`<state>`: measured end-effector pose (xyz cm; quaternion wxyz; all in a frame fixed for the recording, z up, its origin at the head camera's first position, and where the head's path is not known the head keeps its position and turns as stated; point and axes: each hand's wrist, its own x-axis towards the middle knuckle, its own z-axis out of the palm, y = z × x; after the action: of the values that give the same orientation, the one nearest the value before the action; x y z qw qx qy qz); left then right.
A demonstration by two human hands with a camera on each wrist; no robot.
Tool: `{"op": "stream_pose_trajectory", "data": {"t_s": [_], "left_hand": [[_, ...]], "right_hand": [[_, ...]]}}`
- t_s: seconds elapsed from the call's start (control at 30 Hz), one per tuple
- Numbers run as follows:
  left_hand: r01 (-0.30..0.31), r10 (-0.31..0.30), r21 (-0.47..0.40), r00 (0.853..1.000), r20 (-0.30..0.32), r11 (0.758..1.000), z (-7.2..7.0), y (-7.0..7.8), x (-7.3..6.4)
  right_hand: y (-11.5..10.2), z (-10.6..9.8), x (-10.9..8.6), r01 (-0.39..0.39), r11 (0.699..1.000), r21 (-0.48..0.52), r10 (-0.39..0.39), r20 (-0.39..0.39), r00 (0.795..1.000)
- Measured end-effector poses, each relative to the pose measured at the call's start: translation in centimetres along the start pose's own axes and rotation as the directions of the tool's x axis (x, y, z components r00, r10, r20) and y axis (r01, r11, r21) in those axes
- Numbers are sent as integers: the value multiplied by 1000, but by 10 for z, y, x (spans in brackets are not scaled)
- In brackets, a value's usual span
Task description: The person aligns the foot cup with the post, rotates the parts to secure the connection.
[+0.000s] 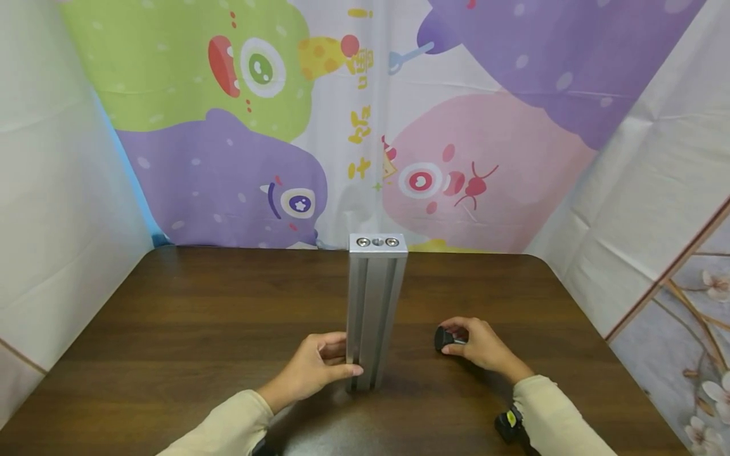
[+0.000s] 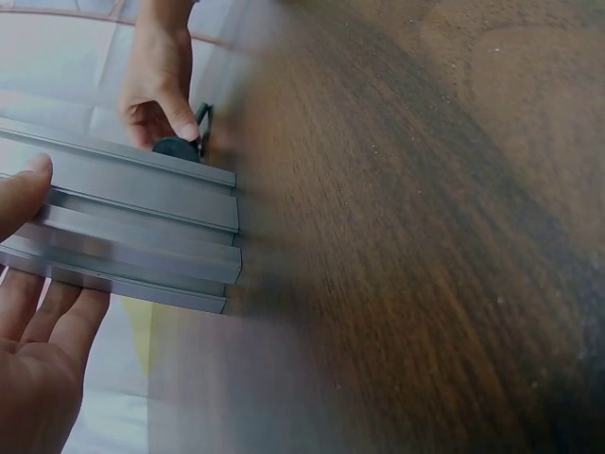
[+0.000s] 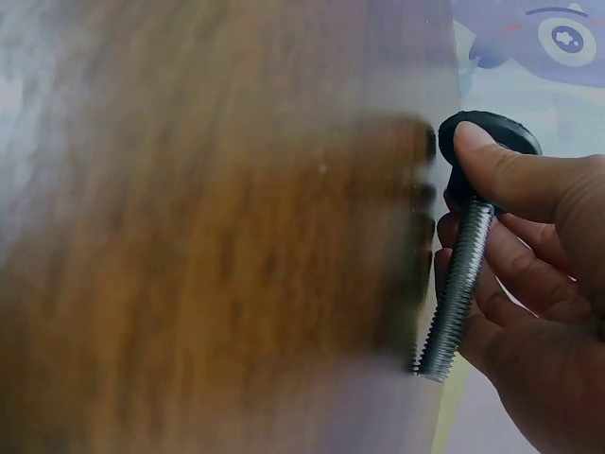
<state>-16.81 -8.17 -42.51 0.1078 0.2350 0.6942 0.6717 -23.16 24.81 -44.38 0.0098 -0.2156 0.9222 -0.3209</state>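
Note:
An aluminium extrusion profile (image 1: 376,310) stands upright on the table, its top closed by a plate (image 1: 377,243) with two screws and a hole between them. My left hand (image 1: 310,367) grips the profile low down, thumb on the near face and fingers around the far side, as the left wrist view also shows. To the right of it, my right hand (image 1: 481,345) pinches a levelling foot (image 1: 442,339) by its round black base. In the right wrist view the thumb lies on that base, and the foot's threaded stem (image 3: 460,288) sticks out along the curled fingers.
The dark wooden table (image 1: 228,297) reaches back to a cartoon-printed curtain (image 1: 353,209). White cloth walls (image 1: 51,190) stand at both sides. A black wrist device (image 1: 507,424) is at the right sleeve.

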Motion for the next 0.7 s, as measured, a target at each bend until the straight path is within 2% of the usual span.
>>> {"op": "stream_pose_trajectory", "data": {"t_s": [0.4,0.57,0.7], "left_hand": [[0,0,27,1000,-13,1000,1,2,0],[-4,4,32,1000,-8,999,1,3,0],[-12,12,33,1000,-9,999,0,2,1]], "right_hand": [[-4,-8,1,-23,996,81,27,-57,998],[-12,-14,2,-51,991,123,64,-107,992],[-18,-21,3,-59,986,153,77,-115,990]]}}
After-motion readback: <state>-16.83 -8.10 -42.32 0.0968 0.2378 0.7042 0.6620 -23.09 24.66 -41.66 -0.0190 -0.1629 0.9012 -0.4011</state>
